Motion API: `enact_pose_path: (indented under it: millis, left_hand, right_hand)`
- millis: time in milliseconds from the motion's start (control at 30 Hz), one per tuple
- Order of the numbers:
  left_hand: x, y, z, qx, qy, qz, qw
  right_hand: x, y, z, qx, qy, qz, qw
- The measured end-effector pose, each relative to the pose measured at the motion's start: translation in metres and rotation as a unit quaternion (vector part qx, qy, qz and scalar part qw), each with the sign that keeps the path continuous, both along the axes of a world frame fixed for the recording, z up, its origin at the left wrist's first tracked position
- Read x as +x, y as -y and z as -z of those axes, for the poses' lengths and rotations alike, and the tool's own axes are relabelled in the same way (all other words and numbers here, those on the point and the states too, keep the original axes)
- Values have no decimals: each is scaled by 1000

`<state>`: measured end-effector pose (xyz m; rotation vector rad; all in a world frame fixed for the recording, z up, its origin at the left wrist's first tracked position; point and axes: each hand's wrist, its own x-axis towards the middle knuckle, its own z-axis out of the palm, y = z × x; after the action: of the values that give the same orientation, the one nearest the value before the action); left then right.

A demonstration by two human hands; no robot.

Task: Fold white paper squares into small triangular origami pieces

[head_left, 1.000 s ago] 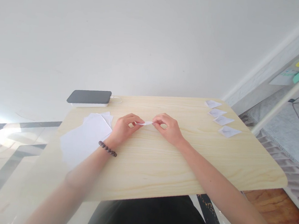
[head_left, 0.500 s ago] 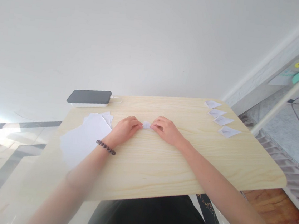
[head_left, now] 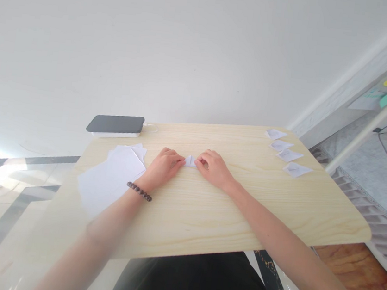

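A small folded white paper (head_left: 190,161) lies between my hands at the middle of the wooden table (head_left: 185,218). My left hand (head_left: 165,166), with a dark bead bracelet at the wrist, pinches its left end. On the opposite end, my right hand (head_left: 213,167) pinches with thumb and forefinger. A crease runs up the middle of the paper, and its ends are hidden by my fingertips.
Loose white paper sheets (head_left: 109,177) lie at the table's left. Behind them a dark-screened phone (head_left: 115,124) rests on a white block with a cable. Several folded paper pieces (head_left: 297,170) line the right side. A wall (head_left: 197,52) stands along the far edge.
Both hands keep their pinch on the folded paper and have barely shifted. More of the paper shows between the fingertips, now with a raised peak in the middle.
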<state>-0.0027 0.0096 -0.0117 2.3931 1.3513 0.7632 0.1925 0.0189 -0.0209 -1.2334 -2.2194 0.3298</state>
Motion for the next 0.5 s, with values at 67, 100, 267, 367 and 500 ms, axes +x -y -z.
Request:
enact_pose_path:
  millis: [67,100,267,367,500]
  left_hand:
    - [0,-1,3,-7,7,-13,1000]
    - [0,-2,4,-9,9,-20,1000]
    - [1,-5,7,-8,10,-49,999]
    - [2,-6,7,-8,6,-63,998]
    - [2,-6,7,11,-7,-39,999]
  right_hand:
    - [0,-1,2,8,6,13,1000]
    - [-1,-1,3,15,8,18,1000]
    - [-1,-2,5,22,23,39,999]
    - [-1,-1,3,5,32,53,998]
    - [-2,-1,2,-19,26,67,997]
